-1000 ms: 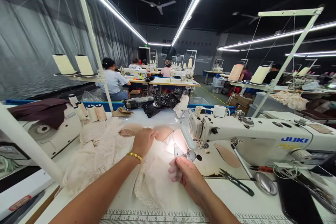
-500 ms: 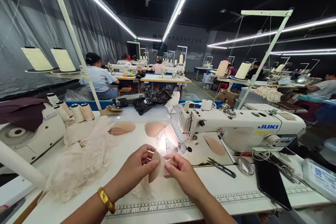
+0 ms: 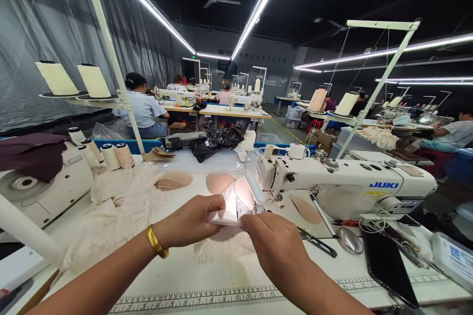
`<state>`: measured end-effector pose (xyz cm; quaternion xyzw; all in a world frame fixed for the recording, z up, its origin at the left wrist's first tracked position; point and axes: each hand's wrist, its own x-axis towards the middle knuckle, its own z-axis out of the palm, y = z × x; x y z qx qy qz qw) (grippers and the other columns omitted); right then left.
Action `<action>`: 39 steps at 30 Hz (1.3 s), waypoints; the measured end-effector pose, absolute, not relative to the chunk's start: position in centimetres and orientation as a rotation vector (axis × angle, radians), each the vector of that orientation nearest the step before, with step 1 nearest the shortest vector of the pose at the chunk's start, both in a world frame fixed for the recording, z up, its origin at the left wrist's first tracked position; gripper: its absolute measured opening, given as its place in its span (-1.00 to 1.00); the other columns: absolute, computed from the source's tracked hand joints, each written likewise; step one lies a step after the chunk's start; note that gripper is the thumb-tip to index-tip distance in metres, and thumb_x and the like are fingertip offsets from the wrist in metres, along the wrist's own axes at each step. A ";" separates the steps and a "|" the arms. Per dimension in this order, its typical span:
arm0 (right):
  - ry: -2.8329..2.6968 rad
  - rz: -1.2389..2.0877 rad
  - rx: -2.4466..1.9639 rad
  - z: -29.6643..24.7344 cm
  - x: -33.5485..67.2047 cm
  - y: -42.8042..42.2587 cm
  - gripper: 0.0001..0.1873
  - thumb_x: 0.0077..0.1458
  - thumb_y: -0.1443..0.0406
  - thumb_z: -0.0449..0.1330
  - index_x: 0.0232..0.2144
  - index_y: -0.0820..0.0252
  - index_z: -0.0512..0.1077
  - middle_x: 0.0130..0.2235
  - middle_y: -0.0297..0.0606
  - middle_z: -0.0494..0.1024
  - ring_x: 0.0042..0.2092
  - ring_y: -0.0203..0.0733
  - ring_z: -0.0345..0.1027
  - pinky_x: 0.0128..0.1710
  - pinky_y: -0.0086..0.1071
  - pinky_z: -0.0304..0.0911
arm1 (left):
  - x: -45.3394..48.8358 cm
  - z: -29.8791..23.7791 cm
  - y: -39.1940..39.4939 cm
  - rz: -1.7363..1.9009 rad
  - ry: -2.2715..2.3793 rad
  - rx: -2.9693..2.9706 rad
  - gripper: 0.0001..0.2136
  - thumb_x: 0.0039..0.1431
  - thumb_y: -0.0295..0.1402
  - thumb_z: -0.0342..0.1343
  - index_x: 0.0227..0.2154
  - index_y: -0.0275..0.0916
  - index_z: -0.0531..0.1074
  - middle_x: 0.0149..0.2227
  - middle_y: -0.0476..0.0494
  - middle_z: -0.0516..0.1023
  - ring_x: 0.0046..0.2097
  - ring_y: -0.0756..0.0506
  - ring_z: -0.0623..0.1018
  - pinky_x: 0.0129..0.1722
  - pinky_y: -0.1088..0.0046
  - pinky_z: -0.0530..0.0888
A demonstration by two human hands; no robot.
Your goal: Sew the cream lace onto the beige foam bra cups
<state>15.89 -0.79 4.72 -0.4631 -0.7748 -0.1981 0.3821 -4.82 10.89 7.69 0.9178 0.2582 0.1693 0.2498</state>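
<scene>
My left hand (image 3: 194,220), with a gold bracelet (image 3: 157,241) at its wrist, pinches one end of a pale fabric piece (image 3: 226,220). At the other end, my right hand (image 3: 275,241) closes its fingertips on the same piece, so its edge runs straight between the two hands. Lamp light makes the cloth very bright, and its full shape is partly hidden. Just beyond the hands is the sewing machine (image 3: 343,182), its needle area partly covered by the right hand. Loose pale lace (image 3: 207,251) lies below the fabric.
Beige cut pieces lie as a stack (image 3: 173,180), a single piece (image 3: 218,183) and another piece (image 3: 305,208) by the machine. Black-handled snips (image 3: 318,243), a phone (image 3: 388,268) and a pen (image 3: 323,214) lie right. Sheer lace (image 3: 114,226) covers the left. Several people sit beyond.
Both hands have moved up toward the machine and turned knuckles-up. The fabric, earlier held upright with a beige side showing, is now stretched flat between them.
</scene>
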 end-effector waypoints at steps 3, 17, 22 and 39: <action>-1.835 -0.629 -0.996 3.4 16.0 0.7 -0.68 0.33 0.57 0.10 0.01 0.19 0.43 -0.29 -0.21 0.69 -0.37 -0.20 0.49 -0.37 -0.39 0.28 | -5.6 6.5 11.4 1.084 0.533 2.863 -0.86 0.25 -0.54 0.02 -0.35 -0.16 0.32 -0.47 0.06 0.44 -0.45 -0.06 0.36 -0.39 0.43 0.29; -2.444 -0.353 -0.957 -4.5 23.1 4.8 -0.76 0.42 0.48 0.07 -0.21 0.15 0.49 -0.21 -0.30 0.66 -0.22 -0.17 0.43 -0.29 -0.34 0.30 | 0.4 -1.6 12.2 0.526 0.333 3.233 -0.82 0.23 -0.64 0.10 -0.37 -0.20 0.37 -0.38 -0.05 0.49 -0.39 -0.14 0.40 -0.38 0.28 0.29; -2.304 -0.154 -1.114 -4.3 24.4 3.8 -0.69 0.32 0.52 0.08 -0.09 0.09 0.51 -0.09 -0.22 0.62 -0.11 -0.10 0.40 -0.14 -0.30 0.35 | 0.7 -3.2 12.7 0.734 0.402 3.229 -0.75 0.29 -0.62 0.03 -0.48 -0.21 0.30 -0.40 -0.09 0.41 -0.38 -0.15 0.36 -0.38 0.29 0.24; -2.284 -0.029 -1.221 -4.4 24.4 4.0 -0.53 0.17 0.60 0.09 -0.02 0.05 0.50 -0.19 -0.26 0.53 -0.19 -0.12 0.28 -0.26 -0.34 0.22 | 0.9 -3.6 12.3 0.738 0.470 3.154 -0.76 0.40 -0.54 -0.03 -0.42 -0.23 0.37 -0.38 -0.11 0.42 -0.37 -0.14 0.38 -0.35 0.34 0.33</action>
